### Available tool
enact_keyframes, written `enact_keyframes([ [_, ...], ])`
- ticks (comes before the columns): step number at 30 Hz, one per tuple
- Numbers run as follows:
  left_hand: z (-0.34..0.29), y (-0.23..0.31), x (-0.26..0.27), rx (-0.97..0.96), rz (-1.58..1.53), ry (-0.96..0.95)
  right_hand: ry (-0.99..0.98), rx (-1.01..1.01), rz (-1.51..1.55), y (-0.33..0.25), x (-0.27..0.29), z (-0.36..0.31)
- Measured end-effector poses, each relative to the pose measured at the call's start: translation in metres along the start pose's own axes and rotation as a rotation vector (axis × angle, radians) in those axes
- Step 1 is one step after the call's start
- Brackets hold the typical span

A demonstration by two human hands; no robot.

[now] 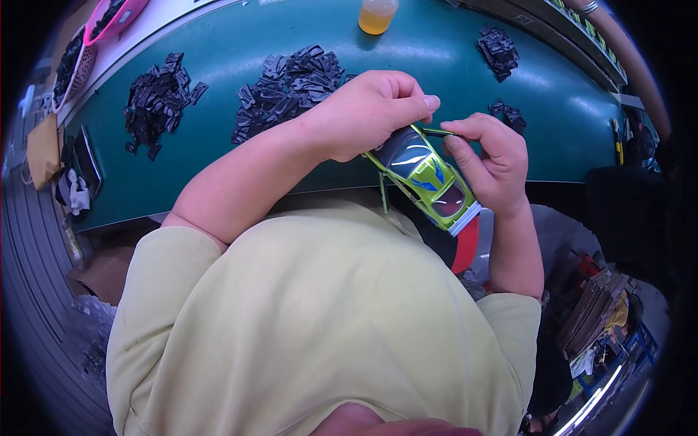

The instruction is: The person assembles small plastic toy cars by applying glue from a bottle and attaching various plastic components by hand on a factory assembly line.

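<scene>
A lime-green toy car [433, 184] with blue markings, dark windows and a silver rear bumper is tilted at the table's near edge, in front of my body. One side door [384, 192] stands swung out on its left. Over the front end is my left hand [385, 109], its fingers curled and thumb pressed in; the hand hides the car's front. My right hand [498, 156] is on the other side, pinching the narrow dark and green door piece [436, 133] between thumb and forefinger. Just beyond my left wrist lies a large heap of black plastic parts [291, 87].
More black parts lie in piles at the left [160, 102], far right [498, 52] and near right [507, 115] of the green table [218, 51]. A cup of amber liquid [376, 16] stands at the back. A red curved object [467, 245] shows below the car.
</scene>
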State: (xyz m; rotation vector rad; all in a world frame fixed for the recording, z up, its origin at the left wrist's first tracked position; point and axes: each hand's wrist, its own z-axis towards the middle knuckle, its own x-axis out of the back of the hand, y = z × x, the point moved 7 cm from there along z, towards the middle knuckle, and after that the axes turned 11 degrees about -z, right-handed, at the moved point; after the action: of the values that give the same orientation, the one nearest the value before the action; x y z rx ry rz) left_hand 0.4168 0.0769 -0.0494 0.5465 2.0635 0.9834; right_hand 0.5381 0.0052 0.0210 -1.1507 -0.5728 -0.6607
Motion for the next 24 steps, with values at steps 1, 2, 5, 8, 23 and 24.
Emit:
enact_keyframes([
  [1, 0.0, 0.0, 0.0, 0.002, 0.02, 0.021, -0.003, 0.002, 0.003, 0.001, 0.002, 0.001],
  [2, 0.0, -0.001, 0.0, 0.002, 0.019, 0.025, -0.047, 0.056, -0.043, -0.002, 0.001, 0.002],
  [5, 0.001, -0.005, -0.001, -0.006, 0.105, 0.038, -0.116, 0.156, -0.138, -0.01, -0.005, 0.01],
  [8, 0.001, -0.003, 0.001, -0.078, 0.137, 0.064, -0.067, 0.246, -0.221, -0.018, -0.006, 0.013],
  [23, -0.002, -0.004, -0.004, 0.007, -0.053, 0.005, -0.179, -0.28, 0.458, 0.019, -0.008, -0.014],
  [24, -0.002, -0.004, -0.004, 0.013, -0.047, 0.014, -0.159, -0.345, 0.547, 0.023, -0.009, -0.016],
])
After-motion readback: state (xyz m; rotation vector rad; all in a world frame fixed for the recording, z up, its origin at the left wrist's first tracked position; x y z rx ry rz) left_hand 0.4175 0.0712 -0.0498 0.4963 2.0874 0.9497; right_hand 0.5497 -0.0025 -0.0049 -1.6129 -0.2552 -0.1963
